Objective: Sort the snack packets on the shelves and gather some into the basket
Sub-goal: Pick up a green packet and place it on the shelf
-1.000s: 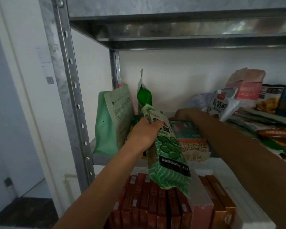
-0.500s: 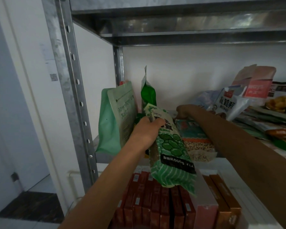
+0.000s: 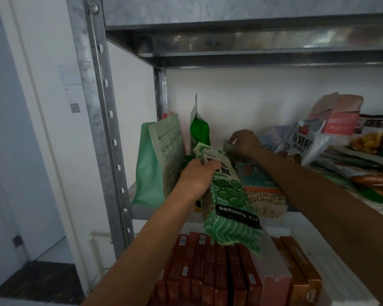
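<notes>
A metal shelf (image 3: 142,212) stands against a white wall, with 2 green pouches (image 3: 159,164) upright at its left end. The left hand (image 3: 197,180) grips the top of 1 green bean packet (image 3: 230,206), marked "500g", which hangs before the shelf's front. The right hand (image 3: 244,142) pinches a packet edge (image 3: 227,147) just above 1 teal grain packet (image 3: 259,186) lying there.

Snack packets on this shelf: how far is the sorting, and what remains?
Done, it seems: a pale green pouch and a dark green bag stand upright at the left end of the shelf. In hand: the left hand grips a bean packet by its top; the right hand seems to pinch the grain packet at its top. Left: the heap of packets on the right lies unsorted; no basket shows.
</notes>
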Motion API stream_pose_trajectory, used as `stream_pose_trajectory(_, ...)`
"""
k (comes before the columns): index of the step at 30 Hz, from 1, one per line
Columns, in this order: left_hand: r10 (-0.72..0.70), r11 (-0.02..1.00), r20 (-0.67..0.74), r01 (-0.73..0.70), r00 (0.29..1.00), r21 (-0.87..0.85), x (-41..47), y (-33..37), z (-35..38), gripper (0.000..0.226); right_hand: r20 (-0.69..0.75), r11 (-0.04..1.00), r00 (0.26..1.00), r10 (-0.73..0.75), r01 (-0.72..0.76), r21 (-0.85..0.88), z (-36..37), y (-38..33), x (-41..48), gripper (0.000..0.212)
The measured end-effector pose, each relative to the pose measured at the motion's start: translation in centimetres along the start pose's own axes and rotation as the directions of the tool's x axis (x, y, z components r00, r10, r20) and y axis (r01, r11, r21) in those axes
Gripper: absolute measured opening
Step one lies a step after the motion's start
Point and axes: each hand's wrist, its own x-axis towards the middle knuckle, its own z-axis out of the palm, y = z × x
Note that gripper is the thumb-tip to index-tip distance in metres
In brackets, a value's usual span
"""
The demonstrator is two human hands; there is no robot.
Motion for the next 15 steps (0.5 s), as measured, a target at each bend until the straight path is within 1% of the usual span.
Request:
stream_pose_trajectory(2, -0.001, 1.0, 0.011, 0.001, 1.0, -0.004, 0.0, 0.1, -0.1, 0.031, -0.137, 0.996, 0.99, 0.028, -0.017, 0.085, -0.9, -0.1, -0.2, 0.023)
stream_pose_trajectory(4, -0.006, 1.0, 0.016, 0.006, 1.0, 0.0, -0.3, 0.4, -0.1, 0.024, -0.239, 0.995, 0.971, 0.013, 0.011, 0.099, -2.0, -0.2, -0.3, 0.029)
stream_pose_trajectory(5, -0.011, 1.0, 0.015, 0.011, 1.0, 0.004, -0.5, 0.6, -0.1, 0.025, -0.276, 0.995, 0.961, 0.005, 0.021, 0.093, -2.6, -0.3, -0.5, 0.028)
stream_pose_trajectory(7, -0.02, 1.0, 0.033, 0.02, 0.999, -0.005, -0.6, 0.7, -0.1, 0.026, -0.326, 0.998, 0.945, -0.025, 0.042, 0.046, -3.9, -0.7, -1.1, 0.028)
stream_pose_trajectory(9, -0.012, 1.0, 0.068, 0.014, 0.998, -0.023, -1.3, 1.0, 0.0, 0.019, -0.362, 0.998, 0.93, -0.064, 0.07, 0.004, -5.3, -1.3, -2.2, 0.034)
stream_pose_trajectory(11, -0.001, 1.0, 0.09, 0.002, 0.996, -0.015, -1.8, 1.5, 0.2, 0.018, -0.404, 0.995, 0.909, -0.103, 0.097, -0.037, -7.1, -1.8, -3.5, 0.039)
stream_pose_trajectory(13, 0.028, 1.0, 0.087, -0.027, 0.996, -0.007, -2.0, 2.0, 0.4, 0.018, -0.444, 0.991, 0.886, -0.132, 0.112, -0.072, -9.0, -2.0, -4.7, 0.042)
stream_pose_trajectory(15, 0.028, 1.0, 0.09, -0.027, 0.996, -0.013, -2.1, 2.6, 0.7, 0.018, -0.483, 0.99, 0.864, -0.141, 0.119, -0.076, -10.6, -1.8, -5.8, 0.044)
